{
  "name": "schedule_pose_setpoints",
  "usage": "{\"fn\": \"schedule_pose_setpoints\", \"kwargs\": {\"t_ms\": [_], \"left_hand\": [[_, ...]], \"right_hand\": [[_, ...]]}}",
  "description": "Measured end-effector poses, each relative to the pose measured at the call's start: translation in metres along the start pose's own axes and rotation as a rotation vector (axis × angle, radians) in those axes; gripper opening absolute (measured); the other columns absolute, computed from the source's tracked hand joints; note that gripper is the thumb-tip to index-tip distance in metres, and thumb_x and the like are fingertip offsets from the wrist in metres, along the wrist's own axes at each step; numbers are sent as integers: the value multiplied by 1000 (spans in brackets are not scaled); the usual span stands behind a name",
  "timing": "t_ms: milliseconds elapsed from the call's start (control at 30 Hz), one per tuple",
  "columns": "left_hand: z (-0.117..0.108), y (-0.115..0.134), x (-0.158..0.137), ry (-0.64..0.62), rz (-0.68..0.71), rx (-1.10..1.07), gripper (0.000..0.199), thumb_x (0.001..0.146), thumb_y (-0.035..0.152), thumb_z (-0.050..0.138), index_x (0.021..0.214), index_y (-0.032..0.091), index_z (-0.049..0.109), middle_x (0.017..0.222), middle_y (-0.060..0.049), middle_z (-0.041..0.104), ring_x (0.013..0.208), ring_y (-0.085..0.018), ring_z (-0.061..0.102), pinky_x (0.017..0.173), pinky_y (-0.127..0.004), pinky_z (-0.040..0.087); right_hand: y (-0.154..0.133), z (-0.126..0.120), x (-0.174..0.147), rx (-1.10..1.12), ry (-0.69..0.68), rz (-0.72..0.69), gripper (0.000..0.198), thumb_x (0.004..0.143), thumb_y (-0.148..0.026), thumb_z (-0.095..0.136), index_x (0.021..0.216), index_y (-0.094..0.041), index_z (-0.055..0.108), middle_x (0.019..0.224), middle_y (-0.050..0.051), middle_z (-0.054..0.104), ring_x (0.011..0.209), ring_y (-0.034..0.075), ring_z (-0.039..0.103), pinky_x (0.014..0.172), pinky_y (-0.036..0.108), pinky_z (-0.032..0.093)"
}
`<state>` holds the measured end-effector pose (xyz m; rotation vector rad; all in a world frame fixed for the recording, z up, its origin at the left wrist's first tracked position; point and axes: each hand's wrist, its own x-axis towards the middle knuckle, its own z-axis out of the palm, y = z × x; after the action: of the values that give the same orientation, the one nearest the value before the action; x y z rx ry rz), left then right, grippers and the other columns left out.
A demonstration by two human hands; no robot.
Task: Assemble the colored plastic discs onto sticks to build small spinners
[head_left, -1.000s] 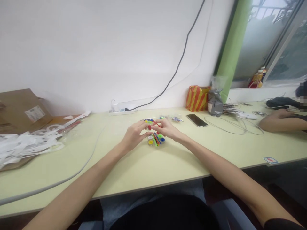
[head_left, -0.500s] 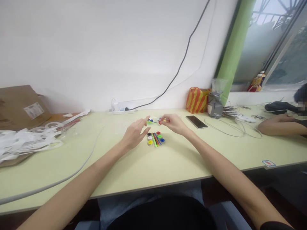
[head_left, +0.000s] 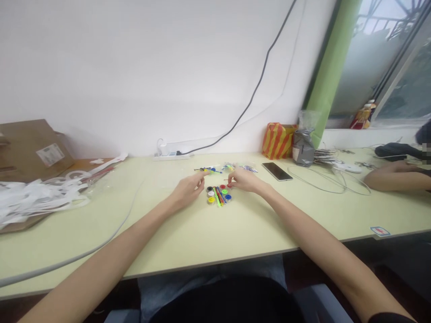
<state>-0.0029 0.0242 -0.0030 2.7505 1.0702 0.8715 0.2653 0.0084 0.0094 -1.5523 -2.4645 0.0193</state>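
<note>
The right hand (head_left: 245, 180) is pinching a red piece (head_left: 229, 185), probably light, stiff, best held edgewise. Whether the left hand (head_left: 188, 189) is gripping, I cannot tell.

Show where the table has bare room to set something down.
Bare: table between left forearm and right forearm, from discs to front edge; also between right forearm, phone and sticker. Crowded: between left hand and right hand, with discs and sticks; far left, with white strips and box.
</note>
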Motion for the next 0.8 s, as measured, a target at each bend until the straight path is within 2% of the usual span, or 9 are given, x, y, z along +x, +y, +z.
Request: {"fn": "schedule_pose_setpoints", "kwargs": {"t_ms": [67,167,267,333,433,600,800], "left_hand": [[0,3,0,-10,-4,0,45,99,29,37,139,25,55,99,-3,67,81,-17,61,77,-28,47],[0,3,1,-12,-6,7,45,98,29,37,139,25,55,96,-3,67,80,-17,61,76,-28,46],[1,0,1,-7,-11,7,45,97,28,38,139,26,55,95,-2,66,79,-17,60,76,-28,45],[1,-2,1,-10,-14,2,45,97,28,38,139,26,54,94,-1,66,78,-16,60,77,-28,45],[1,-4,1,-24,-13,-4,46,98,29,38,141,26,53,95,-2,66,79,-17,60,77,-29,45],[0,-1,1,-37,-27,-7,45,99,32,36,142,26,52,98,-3,66,83,-18,61,79,-29,45],[-1,2,1,-47,-44,-15,46,103,39,30,142,25,52,99,-4,67,85,-19,61,81,-31,45]], "right_hand": [[-1,0,0,-12,-9,-4,15,92,-29,67,100,-21,77,83,6,69,83,20,63,65,25,35],[1,-1,0,7,2,17,20,91,-34,69,104,-21,74,94,7,71,87,20,64,66,24,36],[6,-7,-3,21,73,98,25,94,-40,64,108,-20,70,105,9,71,92,21,64,68,24,37],[9,-12,-5,-10,88,184,24,99,-36,53,107,-18,69,104,10,72,91,21,64,69,25,37],[11,-14,-7,-47,10,282,26,99,-27,49,94,-15,71,96,13,74,85,22,66,67,27,37],[8,-10,-6,17,-125,303,39,97,-29,49,65,-15,67,64,8,71,65,18,66,66,25,43],[4,-17,-12,186,-336,321,48,101,-39,45,62,-15,61,63,9,71,52,16,65,66,26,49]]}}
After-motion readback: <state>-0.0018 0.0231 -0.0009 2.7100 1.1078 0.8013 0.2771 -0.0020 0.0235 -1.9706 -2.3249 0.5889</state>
